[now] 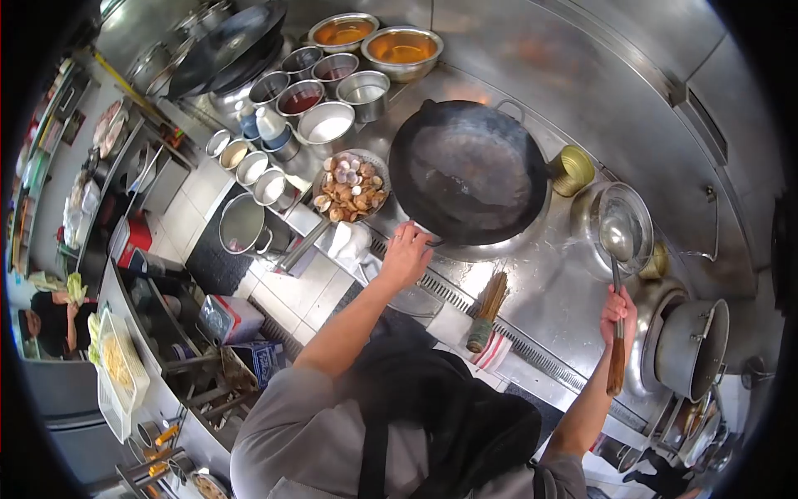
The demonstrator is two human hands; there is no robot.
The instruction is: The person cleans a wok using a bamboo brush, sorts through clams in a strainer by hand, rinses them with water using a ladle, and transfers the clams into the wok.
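My left hand [406, 256] is at the near edge of a large dark wok [470, 175], its bent fingers closed at the small ear handle there. The wok sits on the stove, with a shiny wet patch and faint haze inside. In my right hand [618, 311] is a ladle [616, 241] with a wooden handle; its bowl is over a metal basin [588, 218] to the right of the wok. Left of the wok, a long-handled strainer [306, 245] holds clams [349, 190]. A white cloth [350, 239] is near my left hand.
A bamboo brush [487, 312] and striped cloth [496, 350] lie at the stove's front edge. Seasoning pots [364, 93] and bowls of orange liquid [404, 50] stand back left. A tin can [573, 169] is beside the wok; a deep pot [690, 349] stands far right.
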